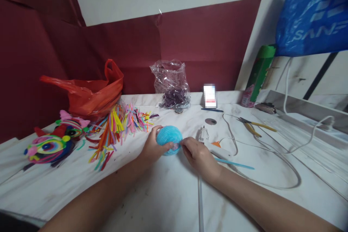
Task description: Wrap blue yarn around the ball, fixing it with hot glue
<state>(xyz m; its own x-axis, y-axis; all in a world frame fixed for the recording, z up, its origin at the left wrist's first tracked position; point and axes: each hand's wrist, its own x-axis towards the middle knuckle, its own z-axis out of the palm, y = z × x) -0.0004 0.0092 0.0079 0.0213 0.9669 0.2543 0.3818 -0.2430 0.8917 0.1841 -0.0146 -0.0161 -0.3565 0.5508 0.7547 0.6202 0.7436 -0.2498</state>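
Note:
A round blue ball with a ribbed, fuzzy-looking surface is held above the middle of the white marbled table. My left hand wraps its left side, with the thumb across the front near a small pale pinkish patch. At the ball's right edge, the fingers of my right hand are pinched together; whatever they hold is too small to make out. Just right of that hand lies a white glue gun, nozzle pointing up and back. A thin blue strip rests below the glue gun.
Colourful decorated figures and loose fuzzy strips lie left, before a red bag. Behind are a clear plastic bag and a phone. Yellow-handled pliers and looping cables lie right, near a green container.

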